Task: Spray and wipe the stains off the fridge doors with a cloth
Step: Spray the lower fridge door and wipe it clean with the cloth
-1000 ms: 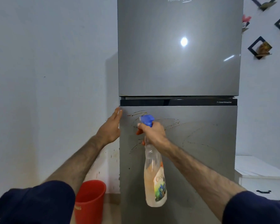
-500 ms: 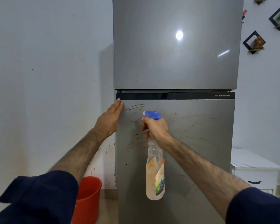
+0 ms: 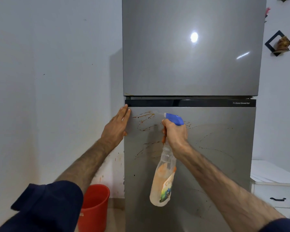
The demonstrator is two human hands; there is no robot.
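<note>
White walls (image 3: 49,81), red bucket (image 3: 94,208), white cabinet (image 3: 274,190).

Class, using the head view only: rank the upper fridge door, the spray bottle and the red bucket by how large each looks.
1. upper fridge door
2. and 3. spray bottle and red bucket: look alike; the bucket is cut off and the bottle is nearer the camera, so unranked.
</note>
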